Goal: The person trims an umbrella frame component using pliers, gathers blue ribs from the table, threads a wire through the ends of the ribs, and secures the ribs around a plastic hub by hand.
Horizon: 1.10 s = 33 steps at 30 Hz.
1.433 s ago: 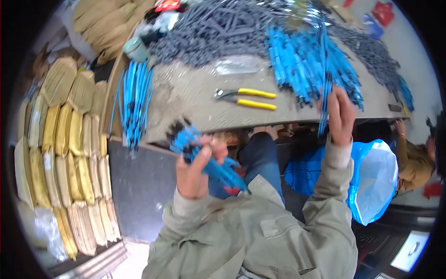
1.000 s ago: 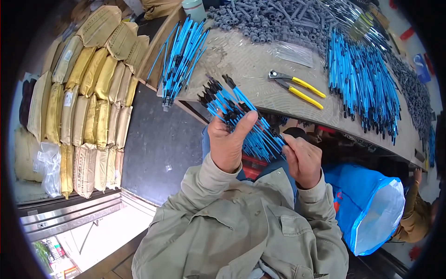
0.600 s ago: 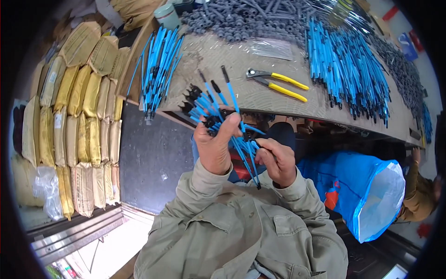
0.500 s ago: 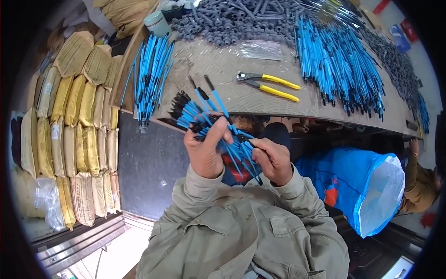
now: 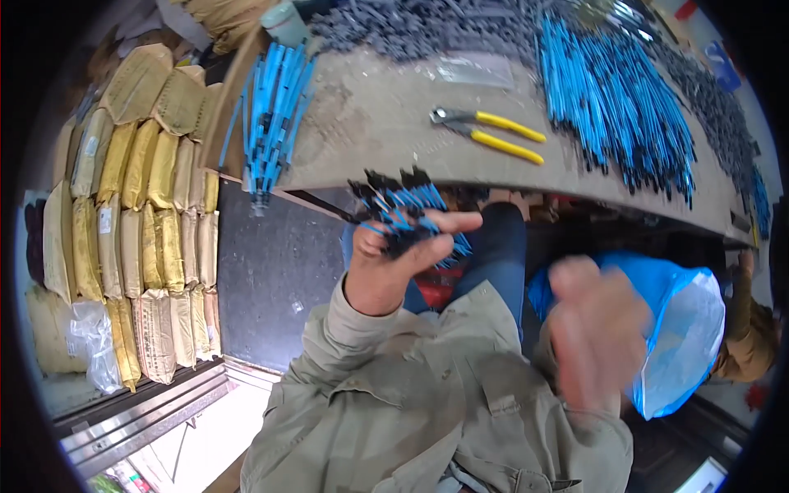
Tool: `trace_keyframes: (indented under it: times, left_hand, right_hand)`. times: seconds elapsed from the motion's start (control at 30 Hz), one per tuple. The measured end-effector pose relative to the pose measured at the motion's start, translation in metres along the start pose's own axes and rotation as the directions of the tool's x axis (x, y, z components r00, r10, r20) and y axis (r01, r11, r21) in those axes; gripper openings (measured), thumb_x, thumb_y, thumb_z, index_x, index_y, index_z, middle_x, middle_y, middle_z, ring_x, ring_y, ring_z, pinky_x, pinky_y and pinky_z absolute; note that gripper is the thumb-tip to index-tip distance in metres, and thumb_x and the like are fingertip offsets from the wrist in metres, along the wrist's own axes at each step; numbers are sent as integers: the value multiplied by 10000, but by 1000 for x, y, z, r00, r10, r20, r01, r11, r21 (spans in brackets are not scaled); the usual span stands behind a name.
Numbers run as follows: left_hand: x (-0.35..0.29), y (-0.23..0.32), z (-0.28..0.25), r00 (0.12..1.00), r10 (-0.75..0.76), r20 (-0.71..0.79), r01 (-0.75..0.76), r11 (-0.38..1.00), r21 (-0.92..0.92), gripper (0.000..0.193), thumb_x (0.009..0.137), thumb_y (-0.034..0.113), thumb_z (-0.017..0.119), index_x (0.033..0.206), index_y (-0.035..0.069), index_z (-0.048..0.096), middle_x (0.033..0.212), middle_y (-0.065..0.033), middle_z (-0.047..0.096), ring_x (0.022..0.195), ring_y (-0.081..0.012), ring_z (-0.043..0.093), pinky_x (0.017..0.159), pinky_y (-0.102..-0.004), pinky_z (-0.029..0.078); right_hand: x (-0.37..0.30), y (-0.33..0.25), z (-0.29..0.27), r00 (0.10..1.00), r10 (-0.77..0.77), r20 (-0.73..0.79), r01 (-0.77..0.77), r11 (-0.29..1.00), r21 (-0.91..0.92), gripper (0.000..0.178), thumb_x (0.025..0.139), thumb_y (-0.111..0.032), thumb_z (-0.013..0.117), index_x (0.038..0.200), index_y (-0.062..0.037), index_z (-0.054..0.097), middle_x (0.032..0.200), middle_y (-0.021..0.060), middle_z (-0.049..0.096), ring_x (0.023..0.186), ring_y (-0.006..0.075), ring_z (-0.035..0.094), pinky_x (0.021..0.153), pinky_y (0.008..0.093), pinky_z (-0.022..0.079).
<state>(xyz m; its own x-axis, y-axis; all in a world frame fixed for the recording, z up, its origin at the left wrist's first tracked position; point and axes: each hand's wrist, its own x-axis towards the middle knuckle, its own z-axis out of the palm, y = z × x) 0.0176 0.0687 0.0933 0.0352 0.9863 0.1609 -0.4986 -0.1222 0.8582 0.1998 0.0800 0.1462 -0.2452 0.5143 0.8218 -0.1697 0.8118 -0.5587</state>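
Note:
My left hand (image 5: 386, 267) is closed around a bundle of thin blue rods with black ends (image 5: 423, 197), held just off the table's front edge above my lap. Its thumb and a finger stretch across the bundle. My right hand (image 5: 596, 333), smeared by motion, is raised well to the right of the bundle, in front of the blue bag; whether it holds anything does not show. On the table, beyond the bundle, lie pincers with yellow handles (image 5: 501, 135). A smaller pile of similar blue rods (image 5: 275, 115) rests at the table's left end, some overhanging the edge.
A large heap of blue rods (image 5: 616, 107) covers the table's right part. Grey plastic parts (image 5: 419, 29) are piled behind. An open blue bag with white lining (image 5: 678, 345) stands at right, near another person's sleeve (image 5: 748, 329). Stacked paper sacks (image 5: 156, 181) line the left.
My right hand has come away from the bundle and swung right, toward the bag. The longer rods that stuck out of the bundle no longer show. The left hand still grips the bundle.

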Motion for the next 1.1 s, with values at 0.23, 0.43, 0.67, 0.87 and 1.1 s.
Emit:
trace_keyframes:
  times: [0.23,0.43,0.67,0.87,1.1]
  left_hand:
    - [-4,-12,4,997,-52,-53,64,970,236,201,814,-52,600,1015,-38,609,975,-148,651,900,-170,618,810,-277,477]
    - [-10,-15,9,999,-5,-48,17,965,262,214,820,-47,600,1034,-39,596,968,-139,653,887,-148,614,791,-261,483]
    - [-8,-18,7,998,67,-18,-60,966,253,186,827,-43,594,1013,-40,591,977,-136,653,872,-133,611,759,-253,495]
    - [-1,-6,6,1000,-12,9,8,953,302,150,822,-37,604,972,-35,611,995,-134,651,860,-132,608,771,-261,492]
    - [-3,-7,-8,998,63,22,-66,973,220,182,825,-12,615,1006,-26,618,1006,-114,643,872,-142,605,791,-274,489]
  right_hand:
    - [59,-45,29,944,-324,55,267,853,447,109,886,-142,491,895,-80,580,967,32,645,792,140,629,721,382,499]
    - [51,-71,11,969,-5,248,-105,898,428,186,828,-91,589,1008,-79,544,924,59,662,830,192,646,762,307,491]
    - [51,-49,11,965,-92,245,71,993,95,170,805,-60,567,974,-76,550,884,36,646,797,169,625,757,298,491]
    - [48,-15,22,953,-183,242,231,954,-189,130,772,-25,559,898,-19,589,813,54,624,728,169,600,719,301,498]
    - [7,15,-5,925,377,-47,-380,917,-118,258,702,-100,693,937,-15,626,876,154,592,857,247,561,767,305,435]
